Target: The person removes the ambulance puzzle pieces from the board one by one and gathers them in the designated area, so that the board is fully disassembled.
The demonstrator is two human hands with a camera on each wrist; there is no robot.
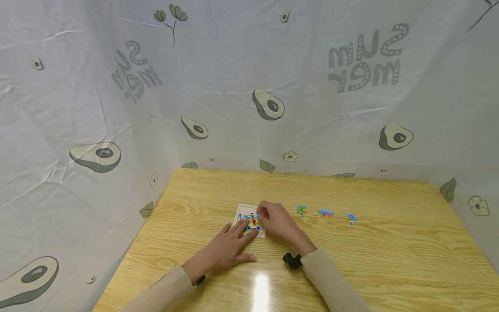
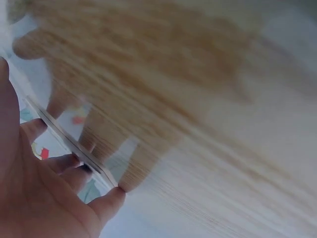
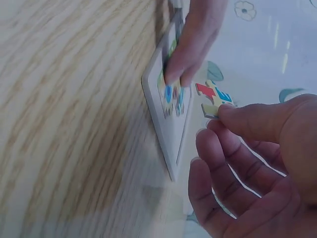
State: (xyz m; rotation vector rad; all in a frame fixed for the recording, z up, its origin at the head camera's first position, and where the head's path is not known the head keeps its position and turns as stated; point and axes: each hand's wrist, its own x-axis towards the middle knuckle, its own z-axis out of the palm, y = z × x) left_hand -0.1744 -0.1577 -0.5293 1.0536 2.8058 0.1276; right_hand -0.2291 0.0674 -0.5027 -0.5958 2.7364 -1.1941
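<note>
A small jigsaw board (image 1: 246, 206) with a pale border and a colourful picture lies on the wooden table. My left hand (image 1: 227, 250) rests over its lower left part, fingers spread and fairly straight, with fingertips on the board. In the left wrist view, those fingers (image 2: 106, 206) reach the board's edge. Between thumb and fingers, my right hand (image 1: 278, 221) pinches a puzzle piece (image 3: 210, 109) coloured red, blue and yellow. The piece is tilted up close by the board's right side. Part of the picture is hidden beneath both hands.
Right of the board, three loose puzzle bits lie in a row: a green one (image 1: 301, 209), a blue and pink one (image 1: 325, 212), and a blue and orange one (image 1: 350, 218). A pale curtain (image 1: 234, 143) with avocado prints borders the table (image 1: 390, 247).
</note>
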